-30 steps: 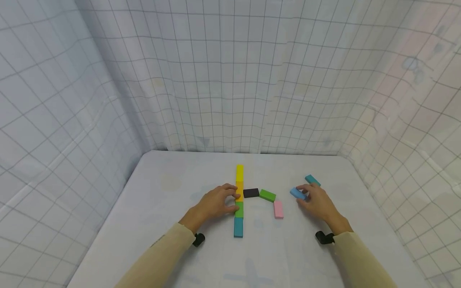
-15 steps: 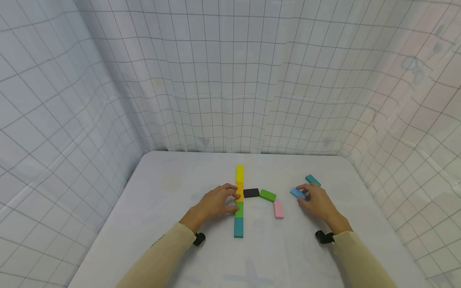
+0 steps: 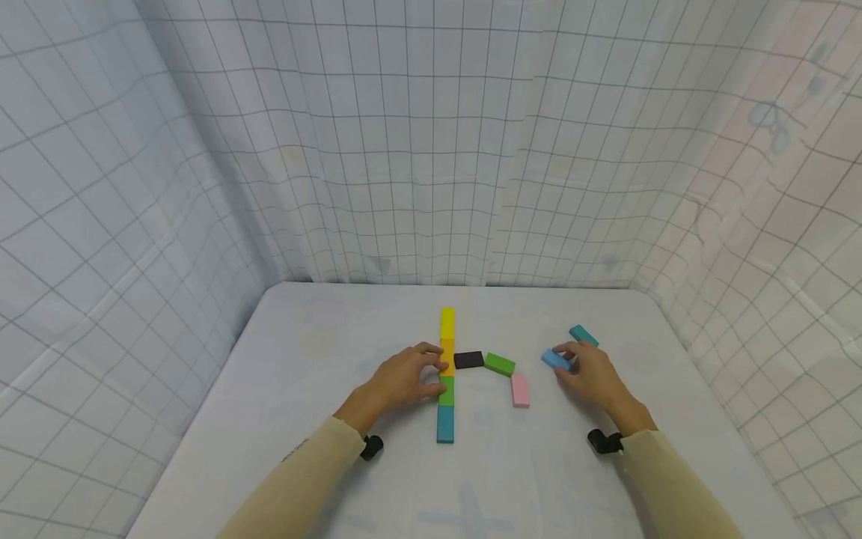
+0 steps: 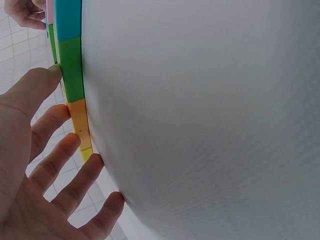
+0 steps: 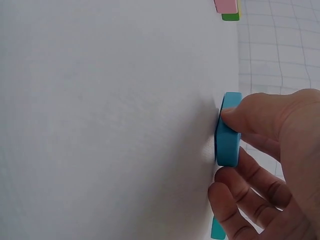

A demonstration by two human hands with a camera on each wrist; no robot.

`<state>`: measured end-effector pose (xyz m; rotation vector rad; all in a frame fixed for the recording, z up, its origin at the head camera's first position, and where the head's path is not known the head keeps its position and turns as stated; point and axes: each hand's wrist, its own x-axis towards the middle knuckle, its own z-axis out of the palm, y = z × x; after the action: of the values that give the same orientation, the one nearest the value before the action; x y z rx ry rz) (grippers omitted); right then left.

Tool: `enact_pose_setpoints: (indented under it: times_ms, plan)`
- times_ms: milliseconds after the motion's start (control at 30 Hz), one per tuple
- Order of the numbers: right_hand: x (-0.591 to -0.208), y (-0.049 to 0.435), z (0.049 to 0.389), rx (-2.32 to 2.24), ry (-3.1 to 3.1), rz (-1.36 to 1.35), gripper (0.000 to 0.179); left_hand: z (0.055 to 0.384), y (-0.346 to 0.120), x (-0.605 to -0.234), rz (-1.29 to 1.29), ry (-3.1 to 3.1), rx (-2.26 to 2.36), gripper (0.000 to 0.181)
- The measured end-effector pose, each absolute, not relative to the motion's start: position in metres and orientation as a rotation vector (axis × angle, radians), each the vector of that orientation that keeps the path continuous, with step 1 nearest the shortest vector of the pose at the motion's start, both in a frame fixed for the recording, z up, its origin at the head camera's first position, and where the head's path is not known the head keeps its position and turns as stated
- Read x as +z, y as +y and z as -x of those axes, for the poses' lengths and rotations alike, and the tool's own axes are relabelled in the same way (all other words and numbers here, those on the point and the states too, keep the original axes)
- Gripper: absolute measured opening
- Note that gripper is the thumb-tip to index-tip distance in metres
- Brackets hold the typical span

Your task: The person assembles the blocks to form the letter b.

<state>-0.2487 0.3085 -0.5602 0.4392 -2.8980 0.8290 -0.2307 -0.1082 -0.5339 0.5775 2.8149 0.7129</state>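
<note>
A straight row of blocks stands end to end on the table: yellow (image 3: 447,323), orange (image 3: 447,358), green (image 3: 447,391) and teal (image 3: 445,424). My left hand (image 3: 402,378) touches the row from its left side, thumb against the green block and fingertips at the orange one, fingers spread in the left wrist view. Further right, my right hand (image 3: 590,376) pinches a light blue block (image 5: 228,142) between thumb and fingers. A second teal block (image 3: 584,335) lies just beyond that hand, partly hidden by it in the right wrist view.
A black block (image 3: 468,360) extends right from the row, followed by another green block (image 3: 499,364) at a slant. Nearer me, a pink block (image 3: 520,391) meets its right end. White gridded cloth (image 3: 417,187) walls in the table (image 3: 323,509) at the back and sides.
</note>
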Motion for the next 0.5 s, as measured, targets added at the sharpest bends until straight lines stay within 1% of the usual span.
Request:
enact_pose_setpoints:
  times_ms: [500]
  plan:
    - [-0.5522, 0.2996, 0.2413, 0.842, -2.855, -0.463, 0.037, 0.2292, -0.1081, -0.5340, -0.585, 2.816, 0.708, 0.042]
